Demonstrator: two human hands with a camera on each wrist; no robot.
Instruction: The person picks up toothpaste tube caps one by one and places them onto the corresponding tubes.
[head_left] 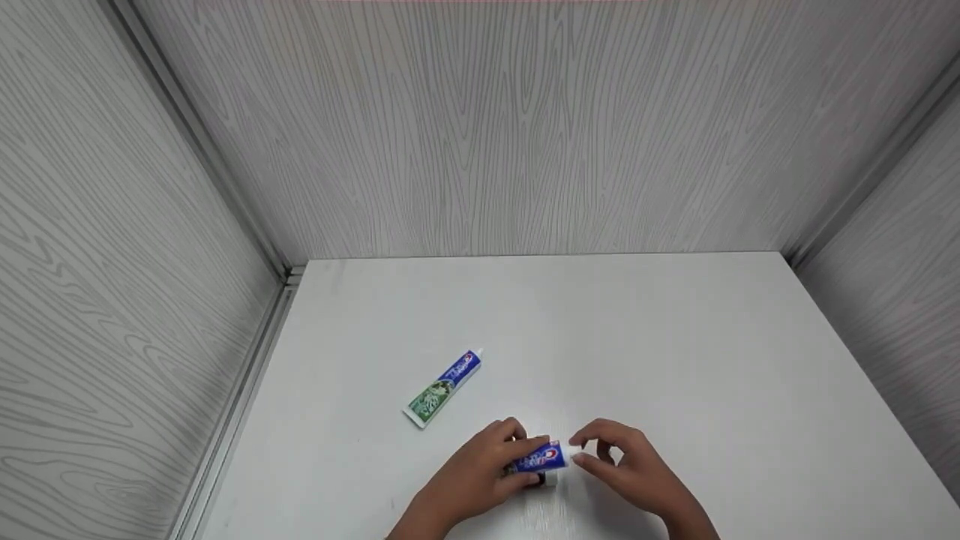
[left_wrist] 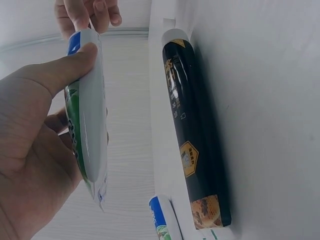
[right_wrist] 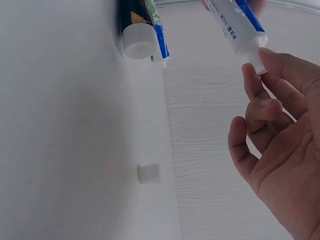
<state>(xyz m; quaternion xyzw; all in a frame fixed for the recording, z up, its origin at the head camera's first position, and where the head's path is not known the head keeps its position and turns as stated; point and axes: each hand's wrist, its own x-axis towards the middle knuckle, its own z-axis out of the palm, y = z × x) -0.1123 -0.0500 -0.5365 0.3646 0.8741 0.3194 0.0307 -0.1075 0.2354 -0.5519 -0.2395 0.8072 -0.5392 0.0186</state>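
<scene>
Low in the head view, the left hand grips a blue-and-green toothpaste tube; the right hand pinches its white nozzle. A 2nd tube lies farther left. The left wrist view's right half shows a black tube; the right wrist view's lower center, a white cap.

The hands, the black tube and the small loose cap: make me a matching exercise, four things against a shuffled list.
1. Left hand
2. Right hand
3. Black tube
4. Small loose cap

A. Pinches the nozzle of the held tube
B. Looks plain white
C. Grips the held tube's body
D. Bears gold print

Pairs: 1-C, 2-A, 3-D, 4-B
</scene>
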